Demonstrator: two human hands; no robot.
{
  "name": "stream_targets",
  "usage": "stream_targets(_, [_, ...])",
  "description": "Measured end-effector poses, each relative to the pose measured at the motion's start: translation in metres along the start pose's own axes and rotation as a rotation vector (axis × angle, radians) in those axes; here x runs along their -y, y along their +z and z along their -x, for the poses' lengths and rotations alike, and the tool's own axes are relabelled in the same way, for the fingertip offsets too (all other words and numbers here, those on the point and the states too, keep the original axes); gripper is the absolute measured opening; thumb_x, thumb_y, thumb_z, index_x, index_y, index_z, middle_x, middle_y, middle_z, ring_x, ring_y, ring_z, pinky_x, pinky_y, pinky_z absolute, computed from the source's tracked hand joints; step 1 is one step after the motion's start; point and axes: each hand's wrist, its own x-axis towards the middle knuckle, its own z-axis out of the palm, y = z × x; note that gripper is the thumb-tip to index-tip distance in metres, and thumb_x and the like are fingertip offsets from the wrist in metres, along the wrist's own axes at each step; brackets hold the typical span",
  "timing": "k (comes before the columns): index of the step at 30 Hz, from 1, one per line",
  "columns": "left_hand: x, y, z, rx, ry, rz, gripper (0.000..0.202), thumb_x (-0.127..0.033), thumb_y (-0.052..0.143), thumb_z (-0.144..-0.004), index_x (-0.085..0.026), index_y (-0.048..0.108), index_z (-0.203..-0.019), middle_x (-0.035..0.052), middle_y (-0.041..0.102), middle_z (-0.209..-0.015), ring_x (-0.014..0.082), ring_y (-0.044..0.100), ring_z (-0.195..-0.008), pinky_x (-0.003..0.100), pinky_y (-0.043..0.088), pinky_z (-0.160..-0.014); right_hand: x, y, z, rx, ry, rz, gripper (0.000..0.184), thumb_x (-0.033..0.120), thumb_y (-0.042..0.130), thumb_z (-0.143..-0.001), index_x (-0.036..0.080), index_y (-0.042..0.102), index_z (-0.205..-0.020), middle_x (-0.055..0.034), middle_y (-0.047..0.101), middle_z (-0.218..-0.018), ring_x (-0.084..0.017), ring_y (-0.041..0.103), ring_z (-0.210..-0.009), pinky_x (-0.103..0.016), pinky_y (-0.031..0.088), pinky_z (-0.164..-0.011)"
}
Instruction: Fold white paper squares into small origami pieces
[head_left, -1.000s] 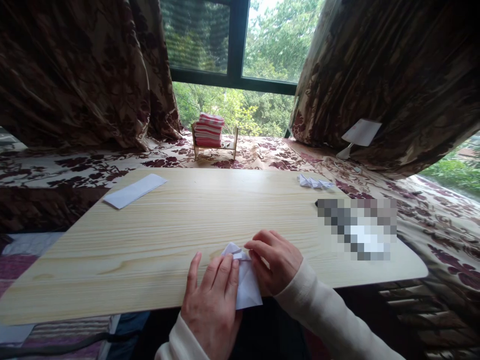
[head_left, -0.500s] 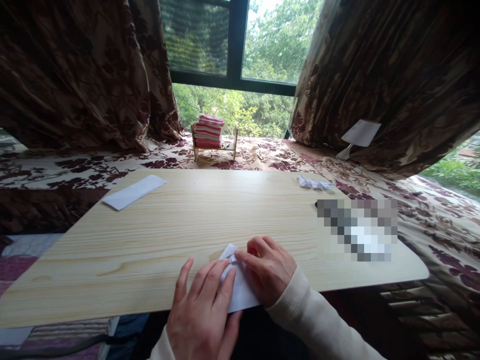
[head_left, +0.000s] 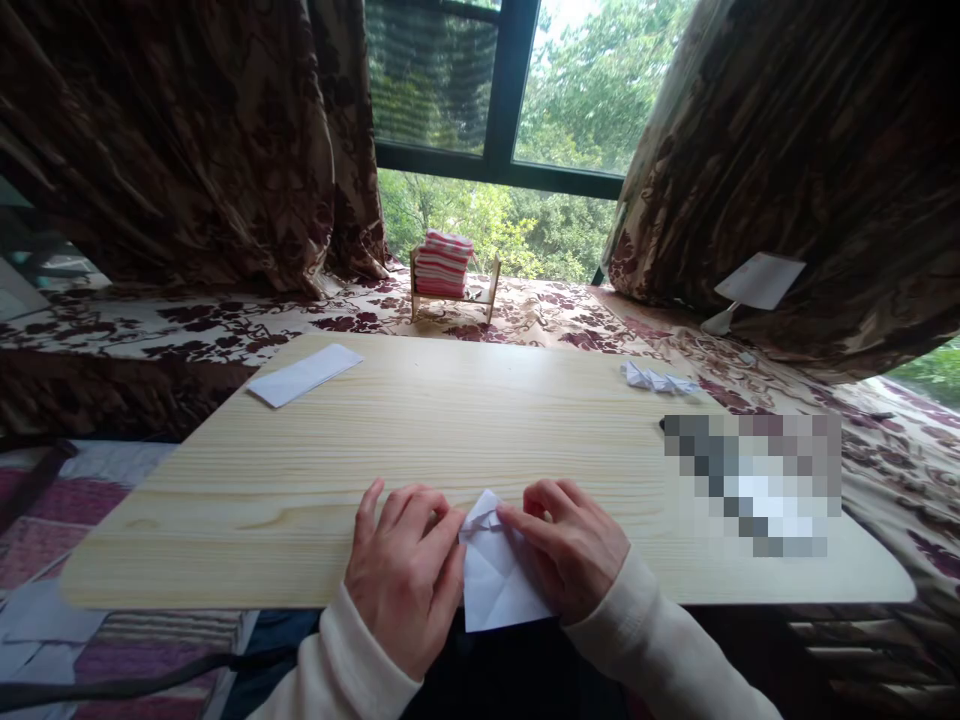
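Note:
A partly folded sheet of white paper (head_left: 499, 588) lies at the near edge of the wooden table, its top tapering to a point with small folded flaps below the tip. Creases cross its lower part, which reaches over the table's edge. My left hand (head_left: 405, 575) holds the paper's left side, index finger and thumb closed at its edge. On the other side, my right hand (head_left: 574, 550) presses the folded flap with its index fingertip, the other fingers curled and the thumb partly hidden.
On the pale wooden table (head_left: 337, 440) lie a white paper strip (head_left: 306, 375) at the far left and small folded paper pieces (head_left: 658, 379) at the far right. A blurred-out object (head_left: 754, 485) sits at right. Behind stand a small rack with striped cloths (head_left: 444, 264) and a white lamp (head_left: 761, 280).
My left hand has drawn back from over the paper to its left edge, uncovering more of the sheet. My right fingertip stays at the folded flap. The whole view has shifted slightly.

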Motion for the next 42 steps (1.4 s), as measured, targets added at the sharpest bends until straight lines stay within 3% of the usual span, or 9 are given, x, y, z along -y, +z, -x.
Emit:
stream_targets(14, [-0.005, 0.009, -0.006, -0.006, 0.032, 0.047, 0.021, -0.021, 0.045, -0.08, -0.022, 0.064, -0.089, 0.0025, 0.062, -0.084, 0.0202, 0.051, -0.092, 0.049, 0.02, -0.099, 0.004, -0.002, -0.003, -0.035, 0.019, 0.006, 0.023, 0.016, 0.044, -0.079, 0.022, 0.063, -0.09, -0.0065, 0.053, -0.076, -0.017, 0.043, -0.069, -0.027, 0.038, -0.061])
stream_targets(24, [-0.001, 0.019, 0.001, -0.115, 0.184, 0.026, 0.022, -0.015, 0.046, -0.082, -0.018, 0.064, -0.092, 0.0026, 0.067, -0.096, 0.023, 0.052, -0.097, 0.05, 0.024, -0.099, 0.004, -0.001, -0.004, -0.003, 0.041, 0.018, 0.024, 0.016, 0.046, -0.079, 0.022, 0.063, -0.094, -0.0068, 0.055, -0.078, -0.018, 0.045, -0.07, -0.028, 0.038, -0.061])
stream_targets(33, [0.0, 0.017, 0.0, -0.094, 0.169, 0.115, 0.019, -0.015, 0.049, -0.08, -0.019, 0.064, -0.09, 0.0016, 0.067, -0.094, 0.0202, 0.053, -0.093, 0.049, 0.025, -0.098, 0.006, -0.004, -0.022, 0.12, 0.178, -0.064, 0.018, 0.024, 0.046, -0.082, 0.021, 0.063, -0.078, -0.0047, 0.057, -0.079, -0.017, 0.05, -0.073, -0.028, 0.038, -0.062])
stream_targets(37, [-0.001, 0.013, 0.002, -0.091, 0.213, 0.157, 0.02, -0.015, 0.048, -0.081, -0.021, 0.065, -0.089, 0.0003, 0.068, -0.091, 0.0188, 0.053, -0.093, 0.048, 0.025, -0.099, 0.005, -0.001, -0.026, 0.14, 0.2, -0.078, 0.022, 0.025, 0.054, -0.077, 0.021, 0.059, -0.098, -0.0047, 0.059, -0.085, -0.018, 0.051, -0.078, -0.028, 0.039, -0.063])
stream_targets(39, [-0.001, 0.01, 0.004, -0.078, 0.187, 0.16, 0.021, -0.014, 0.049, -0.08, -0.022, 0.064, -0.092, 0.0009, 0.067, -0.092, 0.0189, 0.053, -0.094, 0.047, 0.025, -0.1, 0.005, 0.0, -0.023, 0.152, 0.185, -0.099, 0.025, 0.023, 0.055, -0.076, 0.022, 0.058, -0.1, -0.004, 0.058, -0.084, -0.018, 0.051, -0.077, -0.027, 0.04, -0.063])
stream_targets(42, [-0.001, 0.005, 0.008, -0.048, 0.096, 0.134, 0.019, -0.018, 0.051, -0.078, -0.021, 0.063, -0.093, 0.0035, 0.066, -0.094, 0.0208, 0.052, -0.096, 0.047, 0.024, -0.099, 0.006, -0.001, -0.015, 0.146, 0.174, -0.159, 0.015, 0.02, 0.056, -0.074, 0.021, 0.06, -0.088, -0.0027, 0.056, -0.078, -0.016, 0.049, -0.071, -0.027, 0.039, -0.063])
